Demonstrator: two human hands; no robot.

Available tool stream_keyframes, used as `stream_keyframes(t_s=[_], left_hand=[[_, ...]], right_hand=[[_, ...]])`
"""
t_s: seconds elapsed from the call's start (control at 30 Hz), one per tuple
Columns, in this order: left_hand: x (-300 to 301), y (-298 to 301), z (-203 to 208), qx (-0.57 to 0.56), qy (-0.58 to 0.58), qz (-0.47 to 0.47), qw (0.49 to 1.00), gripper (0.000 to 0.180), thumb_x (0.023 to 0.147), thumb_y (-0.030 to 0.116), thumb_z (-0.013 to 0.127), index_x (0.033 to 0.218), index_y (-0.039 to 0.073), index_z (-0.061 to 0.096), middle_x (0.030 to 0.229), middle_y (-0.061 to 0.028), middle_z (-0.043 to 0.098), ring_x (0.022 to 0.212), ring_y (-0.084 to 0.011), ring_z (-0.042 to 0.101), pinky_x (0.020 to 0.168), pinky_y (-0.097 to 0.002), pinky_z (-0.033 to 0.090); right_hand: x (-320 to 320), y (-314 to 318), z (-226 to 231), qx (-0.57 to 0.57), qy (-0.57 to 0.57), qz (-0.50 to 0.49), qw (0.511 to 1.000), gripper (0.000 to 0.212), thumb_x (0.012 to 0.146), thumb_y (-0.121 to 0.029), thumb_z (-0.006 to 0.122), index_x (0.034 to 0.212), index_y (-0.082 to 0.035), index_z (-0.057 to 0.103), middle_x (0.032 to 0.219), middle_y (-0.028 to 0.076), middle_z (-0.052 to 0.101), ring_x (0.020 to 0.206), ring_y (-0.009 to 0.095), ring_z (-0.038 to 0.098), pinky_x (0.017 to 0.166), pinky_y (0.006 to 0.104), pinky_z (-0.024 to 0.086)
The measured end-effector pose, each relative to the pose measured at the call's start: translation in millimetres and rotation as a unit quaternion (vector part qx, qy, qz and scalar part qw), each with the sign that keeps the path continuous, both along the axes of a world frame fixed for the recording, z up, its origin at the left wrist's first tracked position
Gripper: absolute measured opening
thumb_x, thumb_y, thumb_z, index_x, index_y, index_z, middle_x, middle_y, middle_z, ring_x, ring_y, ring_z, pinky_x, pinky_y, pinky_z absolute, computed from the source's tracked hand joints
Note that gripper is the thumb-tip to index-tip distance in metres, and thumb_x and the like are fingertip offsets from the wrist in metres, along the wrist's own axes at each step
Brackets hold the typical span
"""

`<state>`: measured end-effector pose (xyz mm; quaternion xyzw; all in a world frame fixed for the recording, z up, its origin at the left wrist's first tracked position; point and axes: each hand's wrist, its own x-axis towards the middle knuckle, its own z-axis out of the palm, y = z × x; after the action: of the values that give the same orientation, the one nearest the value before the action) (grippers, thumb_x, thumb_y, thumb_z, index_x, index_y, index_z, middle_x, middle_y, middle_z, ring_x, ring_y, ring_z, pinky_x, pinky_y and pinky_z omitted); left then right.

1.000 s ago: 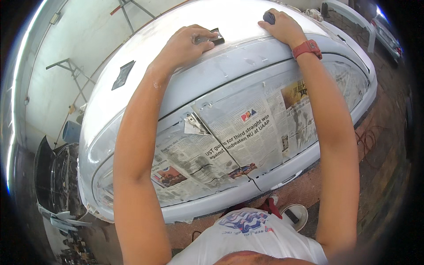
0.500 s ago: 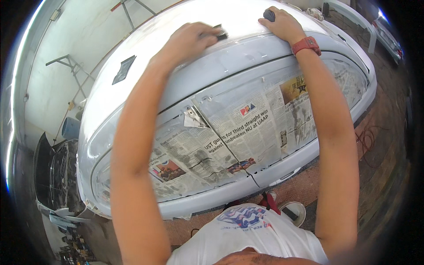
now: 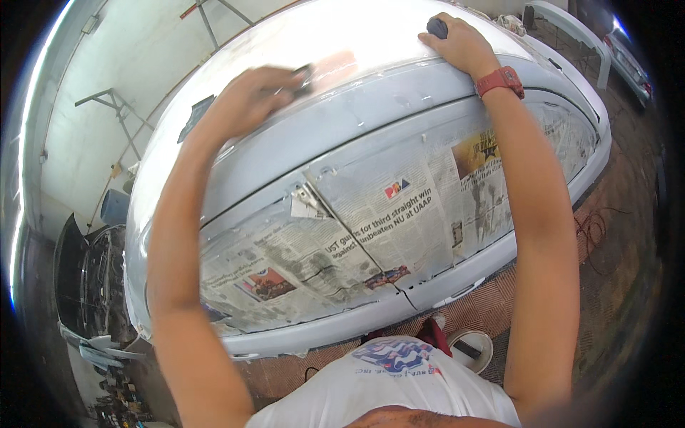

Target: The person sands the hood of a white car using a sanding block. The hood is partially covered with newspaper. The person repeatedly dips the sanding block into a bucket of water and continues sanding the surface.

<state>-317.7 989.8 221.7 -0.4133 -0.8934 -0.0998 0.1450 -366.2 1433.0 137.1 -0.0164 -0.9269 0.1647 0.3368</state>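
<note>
A pale grey car body (image 3: pixel 371 121) lies below me, its windows masked with newspaper (image 3: pixel 371 221). My left hand (image 3: pixel 250 100) presses a small dark sanding block (image 3: pixel 303 75) flat on the roof; hand and block are blurred by motion. My right hand (image 3: pixel 460 43) rests on the roof farther right, fingers closed over a small dark rounded object (image 3: pixel 437 27). A red watch (image 3: pixel 499 80) sits on that wrist.
A dark car front with a headlight (image 3: pixel 93 278) stands at the lower left. Metal stands (image 3: pixel 118 114) lean by the white wall. A white car part (image 3: pixel 571 21) lies at the upper right. A cable (image 3: pixel 592 228) trails on the patterned floor, and a white bowl (image 3: pixel 471 349) sits near my feet.
My left hand has slid the sanding block leftward and toward me across the roof. My right hand has stayed in place.
</note>
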Motion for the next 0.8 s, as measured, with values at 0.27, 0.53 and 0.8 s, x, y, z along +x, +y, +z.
stream_keyframes(t_s=[0.27,0.53,0.8], left_hand=[[-26,6,-4,0.043,-0.009,0.040,0.998,0.036,0.099,0.020,0.075,0.134,0.012,0.078,0.139,-0.0128,0.073,0.128,-0.0302,0.068,0.114,-0.0415,0.050],[26,-36,2,0.011,-0.004,0.064,0.998,0.036,0.100,0.019,0.072,0.136,0.011,0.077,0.139,-0.0141,0.072,0.129,-0.0346,0.065,0.114,-0.0443,0.048],[-11,1,4,-0.022,0.042,0.026,0.999,0.038,0.099,0.018,0.072,0.136,0.012,0.078,0.141,-0.0143,0.072,0.127,-0.0326,0.068,0.114,-0.0437,0.050]], right_hand=[[-1,-13,-2,-0.005,0.004,0.007,1.000,0.064,0.095,-0.064,0.068,0.138,-0.017,0.067,0.136,0.017,0.072,0.127,0.037,0.068,0.106,0.0499,0.055],[7,-17,2,-0.004,-0.019,-0.004,1.000,0.062,0.097,-0.062,0.067,0.139,-0.016,0.066,0.137,0.017,0.072,0.127,0.038,0.068,0.107,0.0502,0.054],[3,4,2,-0.008,0.003,0.000,1.000,0.066,0.095,-0.063,0.068,0.142,-0.017,0.065,0.138,0.018,0.071,0.129,0.037,0.067,0.109,0.0502,0.053]])
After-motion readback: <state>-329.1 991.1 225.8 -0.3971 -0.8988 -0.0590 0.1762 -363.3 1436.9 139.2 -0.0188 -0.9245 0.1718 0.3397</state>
